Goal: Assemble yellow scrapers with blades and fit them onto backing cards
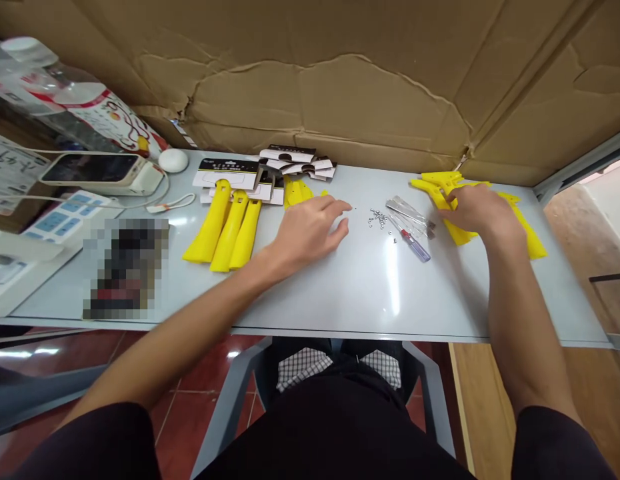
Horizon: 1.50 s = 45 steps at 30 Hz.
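My left hand (310,230) rests near the middle of the table, thumb and fingers apart, holding nothing. Just behind it are some small yellow plastic pieces (297,193), partly hidden. At the right, my right hand (477,212) is over a group of yellow plastic handle pieces (460,235), with thumb and fingers curled onto one of them. Between the hands lie a small pile of screws (379,219), a screwdriver (415,245) with a clear purple-tinted handle, and thin metal strips (413,215). Several yellow handles (236,233) lie side by side left of my left hand.
Printed black-and-white cards (227,175) lie behind the handles. At the left are a phone (93,168), cables, a white rounded case (173,160), a large bottle (90,107) and a pixelated item (127,270). A cardboard wall (340,93) closes off the back.
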Tool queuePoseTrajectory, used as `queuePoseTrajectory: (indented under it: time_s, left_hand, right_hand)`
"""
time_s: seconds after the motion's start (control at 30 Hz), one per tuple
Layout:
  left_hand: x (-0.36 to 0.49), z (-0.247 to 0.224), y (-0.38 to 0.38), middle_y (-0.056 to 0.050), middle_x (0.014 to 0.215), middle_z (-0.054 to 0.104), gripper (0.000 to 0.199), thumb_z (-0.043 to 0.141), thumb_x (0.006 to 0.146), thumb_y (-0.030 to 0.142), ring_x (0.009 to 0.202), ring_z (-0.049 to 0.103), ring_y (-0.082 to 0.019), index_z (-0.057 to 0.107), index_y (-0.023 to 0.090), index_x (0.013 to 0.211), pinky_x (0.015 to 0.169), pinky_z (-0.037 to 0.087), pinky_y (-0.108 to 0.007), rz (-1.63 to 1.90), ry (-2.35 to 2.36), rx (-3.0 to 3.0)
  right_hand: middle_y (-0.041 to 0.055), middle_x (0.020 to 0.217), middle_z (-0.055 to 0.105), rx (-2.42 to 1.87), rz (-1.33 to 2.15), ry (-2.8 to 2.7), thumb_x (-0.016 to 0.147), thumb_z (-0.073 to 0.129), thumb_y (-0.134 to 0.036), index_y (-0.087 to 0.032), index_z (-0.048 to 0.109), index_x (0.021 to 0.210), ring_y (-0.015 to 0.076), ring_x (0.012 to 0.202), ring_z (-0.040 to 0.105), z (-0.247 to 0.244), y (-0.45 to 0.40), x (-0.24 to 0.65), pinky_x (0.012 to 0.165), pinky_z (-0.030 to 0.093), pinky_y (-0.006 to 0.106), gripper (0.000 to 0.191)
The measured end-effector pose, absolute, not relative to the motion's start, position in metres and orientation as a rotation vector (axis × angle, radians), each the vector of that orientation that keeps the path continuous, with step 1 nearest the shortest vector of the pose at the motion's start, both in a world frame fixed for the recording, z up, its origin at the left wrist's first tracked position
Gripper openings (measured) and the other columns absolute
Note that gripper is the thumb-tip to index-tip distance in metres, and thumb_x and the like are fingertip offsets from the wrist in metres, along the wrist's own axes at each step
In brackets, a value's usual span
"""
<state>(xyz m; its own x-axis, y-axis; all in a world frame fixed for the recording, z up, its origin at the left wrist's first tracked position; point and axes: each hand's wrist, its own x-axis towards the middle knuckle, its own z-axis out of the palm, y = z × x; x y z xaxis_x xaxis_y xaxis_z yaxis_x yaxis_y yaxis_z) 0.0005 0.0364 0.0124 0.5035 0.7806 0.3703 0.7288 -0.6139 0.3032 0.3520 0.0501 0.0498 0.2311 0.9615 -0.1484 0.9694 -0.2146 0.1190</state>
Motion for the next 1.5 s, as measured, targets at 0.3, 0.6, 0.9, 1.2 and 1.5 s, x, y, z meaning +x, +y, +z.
queuePoseTrajectory:
  time_s: [0.3, 0.6, 0.9, 1.2, 1.5]
  left_hand:
    - [-0.008, -0.002, 0.03, -0.006, 0.092, 0.083, 0.028, 0.056, 0.098, 0.027, 0.073, 0.072, -0.018, 0.081, 0.02, 0.107, 0.072, 0.056, -0.034, 0.855, 1.229, 2.487]
    - [-0.009, 0.011, 0.03, -0.005, 0.083, 0.081, 0.018, 0.063, 0.092, 0.028, 0.066, 0.071, -0.017, 0.079, 0.02, 0.098, 0.068, 0.061, -0.034, 0.951, 1.136, 2.104]
    - [-0.002, -0.001, 0.034, -0.021, 0.131, 0.079, 0.03, 0.065, 0.104, 0.04, 0.1, 0.082, -0.027, 0.073, 0.016, 0.121, 0.089, 0.069, -0.043, 0.814, 0.823, 1.134]
    - [0.002, -0.011, 0.032, -0.018, 0.118, 0.082, 0.023, 0.076, 0.097, 0.029, 0.097, 0.077, -0.022, 0.081, 0.011, 0.11, 0.081, 0.062, -0.032, 0.834, 0.895, 1.013]
    - [0.007, -0.006, 0.029, -0.019, 0.12, 0.081, 0.018, 0.074, 0.1, 0.024, 0.1, 0.08, -0.028, 0.068, 0.013, 0.113, 0.088, 0.063, -0.044, 0.756, 0.833, 0.86]
  right_hand:
    - [0.0137, 0.088, 0.077, 2.474, -0.167, 2.115, 0.089, 0.067, -0.038, -0.015, 0.081, 0.115, 0.0352, 0.098, 0.072, 0.037, 0.044, 0.335, 0.076, 0.054, 0.043, 0.037]
    - [0.0116, 0.1, 0.08, 2.729, -0.617, 2.292, 0.088, 0.068, -0.041, -0.018, 0.08, 0.103, 0.0271, 0.082, 0.074, 0.049, 0.029, 0.322, 0.067, 0.055, 0.036, 0.03]
    - [-0.0005, 0.077, 0.072, 2.176, -0.971, 2.681, 0.085, 0.068, -0.037, -0.021, 0.068, 0.104, 0.0191, 0.062, 0.068, 0.021, -0.029, 0.219, 0.064, 0.051, 0.035, 0.025]
    - [-0.0005, 0.077, 0.076, 1.961, -0.924, 2.835, 0.1, 0.066, -0.048, -0.021, 0.074, 0.099, 0.0148, 0.061, 0.064, 0.017, -0.024, 0.227, 0.068, 0.048, 0.033, 0.028]
    - [0.0077, 0.097, 0.081, 2.183, -0.134, 2.662, 0.097, 0.06, -0.027, -0.019, 0.081, 0.102, 0.021, 0.071, 0.066, 0.024, 0.021, 0.308, 0.073, 0.046, 0.037, 0.023]
